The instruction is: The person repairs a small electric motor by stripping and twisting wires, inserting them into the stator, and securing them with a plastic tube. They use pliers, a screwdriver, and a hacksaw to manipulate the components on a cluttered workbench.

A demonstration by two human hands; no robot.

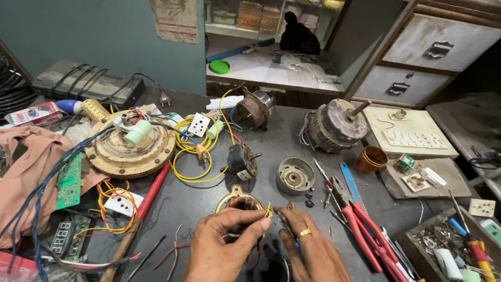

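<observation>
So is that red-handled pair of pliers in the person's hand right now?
No. The red-handled pliers lie on the table beside the right hand, which, with the left hand, is at the motor stator.

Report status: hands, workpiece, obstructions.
Left hand pinching yellow wire at motor stator. Right hand gripping small tool, partly hidden. Red-handled pliers alongside, apart.

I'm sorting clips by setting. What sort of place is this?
Most likely a small electrical repair workshop: the dark bench holds dismantled motors, red-handled pliers and loose wires, and both hands work on a motor winding.
</observation>
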